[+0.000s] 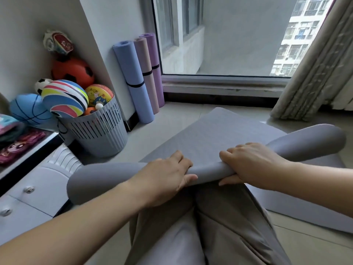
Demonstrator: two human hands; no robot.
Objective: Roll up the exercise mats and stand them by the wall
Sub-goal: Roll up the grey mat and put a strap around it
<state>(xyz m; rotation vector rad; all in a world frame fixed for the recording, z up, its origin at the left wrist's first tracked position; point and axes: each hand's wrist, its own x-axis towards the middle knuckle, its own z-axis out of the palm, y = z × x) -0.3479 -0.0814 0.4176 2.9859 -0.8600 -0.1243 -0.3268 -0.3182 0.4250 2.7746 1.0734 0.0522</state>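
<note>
At frame centre, the left hand (166, 176) and right hand (252, 165) clamped curled fingers round the half-rolled grey mat (107, 178), which probably needed even forward pressure so both flaring ends rolled tight and flush.

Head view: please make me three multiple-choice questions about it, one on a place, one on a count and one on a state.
1. Where does the grey slatted plastic basket of balls stand?
A) left of the rolled foam mats
B) under the curtain
C) on the window sill

2. How many rolled foam mats stand upright?
A) one
B) three
C) five

3. In what state is the grey foam exercise mat?
A) fully flat
B) partly rolled
C) strapped and upright

Answers:
1 A, the basket stands left of the blue roll.
2 B, one is blue, one pink, one purple.
3 B, the left hand and the right hand grip a roll while the far part lies flat on the floor.
</note>
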